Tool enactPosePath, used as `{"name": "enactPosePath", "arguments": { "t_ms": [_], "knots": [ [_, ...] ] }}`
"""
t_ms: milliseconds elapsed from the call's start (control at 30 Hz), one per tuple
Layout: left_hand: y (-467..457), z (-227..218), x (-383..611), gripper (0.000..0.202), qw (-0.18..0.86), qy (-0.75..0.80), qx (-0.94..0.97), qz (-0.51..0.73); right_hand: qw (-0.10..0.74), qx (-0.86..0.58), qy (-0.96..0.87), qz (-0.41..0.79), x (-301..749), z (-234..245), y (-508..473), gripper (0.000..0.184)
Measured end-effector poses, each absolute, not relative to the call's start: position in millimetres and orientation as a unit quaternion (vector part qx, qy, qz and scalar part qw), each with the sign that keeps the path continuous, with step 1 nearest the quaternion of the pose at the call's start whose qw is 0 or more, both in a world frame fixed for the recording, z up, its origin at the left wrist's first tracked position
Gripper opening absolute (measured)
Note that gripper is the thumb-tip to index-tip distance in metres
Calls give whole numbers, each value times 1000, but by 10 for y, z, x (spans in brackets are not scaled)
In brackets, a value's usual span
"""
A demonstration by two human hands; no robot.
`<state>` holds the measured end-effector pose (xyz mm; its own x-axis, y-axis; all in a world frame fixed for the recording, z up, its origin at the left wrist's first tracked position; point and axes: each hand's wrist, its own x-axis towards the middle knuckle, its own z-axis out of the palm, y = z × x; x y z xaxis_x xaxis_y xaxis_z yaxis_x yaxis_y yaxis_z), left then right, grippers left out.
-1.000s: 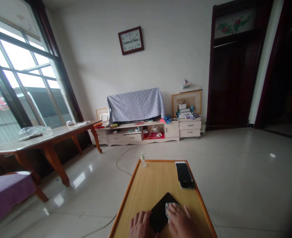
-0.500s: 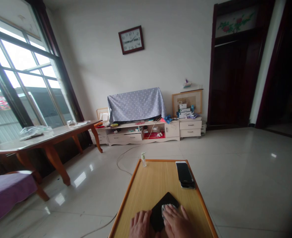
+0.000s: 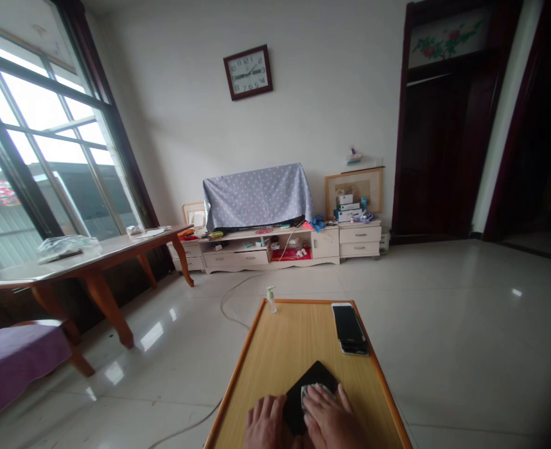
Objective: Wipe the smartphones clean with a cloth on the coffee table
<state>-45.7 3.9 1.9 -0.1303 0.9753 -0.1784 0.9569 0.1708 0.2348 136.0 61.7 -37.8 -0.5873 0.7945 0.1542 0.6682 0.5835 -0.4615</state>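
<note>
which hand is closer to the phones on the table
Right hand: nearer, pressing a cloth on a black device, below and left of the phones in view. Left hand: farther, at the device's left edge.

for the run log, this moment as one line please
left hand: steadies black tablet | right hand: presses cloth on it | phones stacked nearby

Left hand (image 3: pixel 266 424) palm down, fingers spread; right hand (image 3: pixel 330 419) just beside, palm down, fingers slightly curled.
</note>
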Motion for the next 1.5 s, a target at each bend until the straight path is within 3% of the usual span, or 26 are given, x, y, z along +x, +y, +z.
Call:
{"name": "enactPosePath", "arguments": {
  "t_ms": [200, 500, 733, 1000, 1167, 1300, 1500],
  "knots": [
    [46, 5, -469, 75, 143, 751, 644, 32, 166, -489, -842, 157, 1404, -301, 679, 47],
    [51, 10, -440, 72, 142, 750, 646, 28, 153, -404, -879, 204, 1287, -249, 581, 44],
    [48, 21, -450, 75, 142, 753, 642, 27, 183, -488, -840, 151, 1379, -346, 743, 45],
    [41, 26, -421, 69, 138, 748, 648, 32, 133, -406, -872, 239, 1251, -161, 544, 47],
    [42, 10, -441, 74, 137, 749, 647, 34, 179, -468, -846, 184, 1356, -252, 699, 44],
    [48, -10, -454, 74, 139, 747, 649, 42, 165, -510, -828, 164, 1371, -309, 753, 48],
    [45, -14, -438, 70, 130, 748, 649, 45, 133, -434, -861, 229, 1255, -203, 581, 50]
  ]
}}
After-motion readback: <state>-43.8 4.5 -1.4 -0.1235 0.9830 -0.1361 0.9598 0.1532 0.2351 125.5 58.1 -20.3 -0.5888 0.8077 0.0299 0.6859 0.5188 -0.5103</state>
